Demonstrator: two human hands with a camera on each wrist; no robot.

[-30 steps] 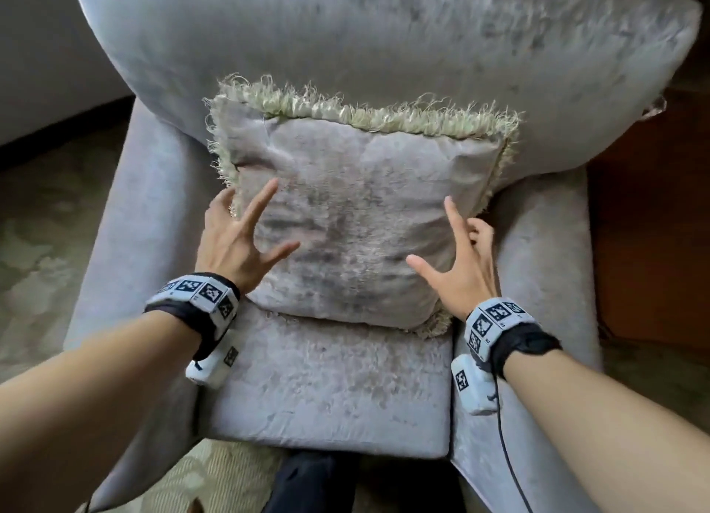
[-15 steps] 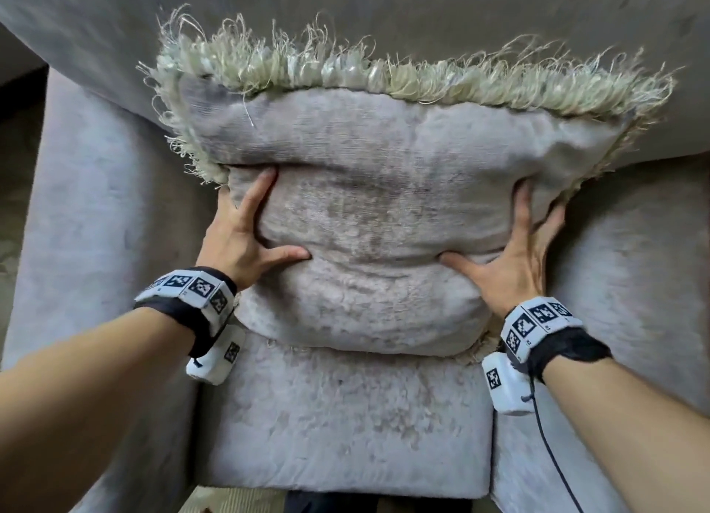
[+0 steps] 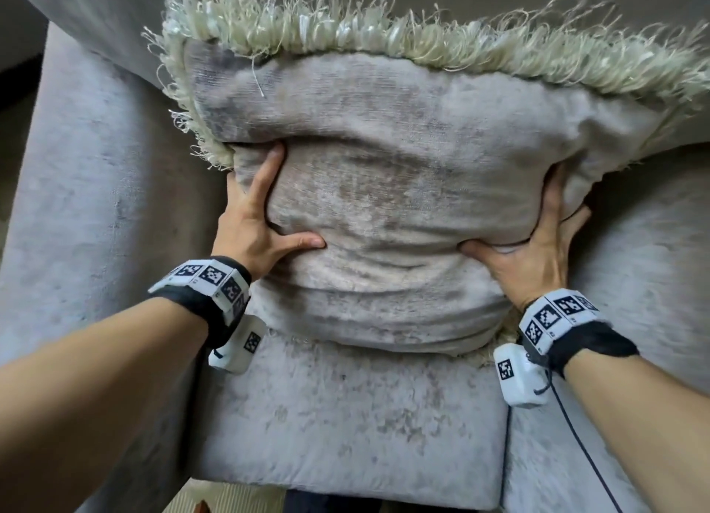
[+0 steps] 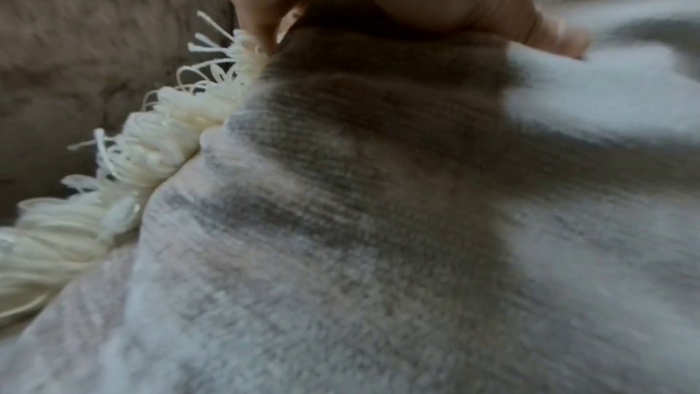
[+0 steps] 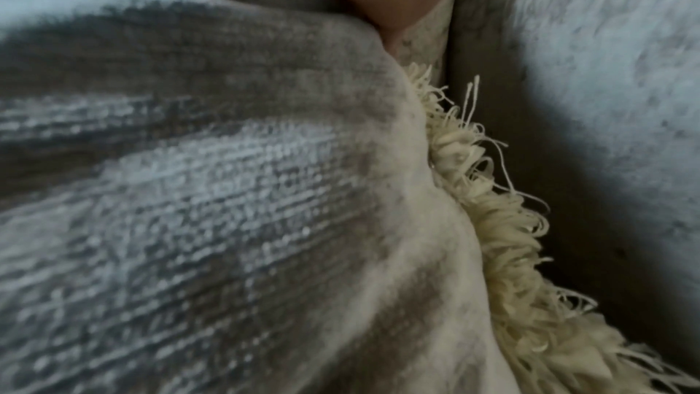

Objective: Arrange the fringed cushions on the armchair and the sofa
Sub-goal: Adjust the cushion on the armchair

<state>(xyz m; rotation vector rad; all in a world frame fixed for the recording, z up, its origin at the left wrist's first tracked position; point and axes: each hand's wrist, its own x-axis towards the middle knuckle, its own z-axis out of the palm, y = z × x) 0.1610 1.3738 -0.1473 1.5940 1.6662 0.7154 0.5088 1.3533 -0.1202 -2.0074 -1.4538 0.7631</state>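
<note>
The fringed cushion (image 3: 384, 205) stands on the seat (image 3: 345, 428) of the armchair (image 3: 96, 205), leaning back against the armchair's backrest, with its pale fringe (image 3: 422, 40) running along the top edge and down both sides. Taking the cushion as the landmark: the left hand (image 3: 253, 220) clamps its left flank and the right hand (image 3: 538, 251) its right flank, so the cushion lies squarely between the 2 hands and just ahead of them. Its long axis runs side to side, across the line of the forearms. Both hands grip it, thumbs dug into the front face and fingers wrapped toward the sides, denting the middle into a waist. Neither hand looks nearer than the other; any lift or plumping would need both to act evenly, or the cushion would likely swing round.

The head view gives the whole layout and the symmetry of the grip. The left wrist view adds the side fringe lying against the fingers (image 4: 257, 11), and the right wrist view shows the right fringe pressed close to the armchair's arm (image 5: 606, 101), a contact that the head view hides behind the hand. No sofa or 2nd cushion is in sight
</note>
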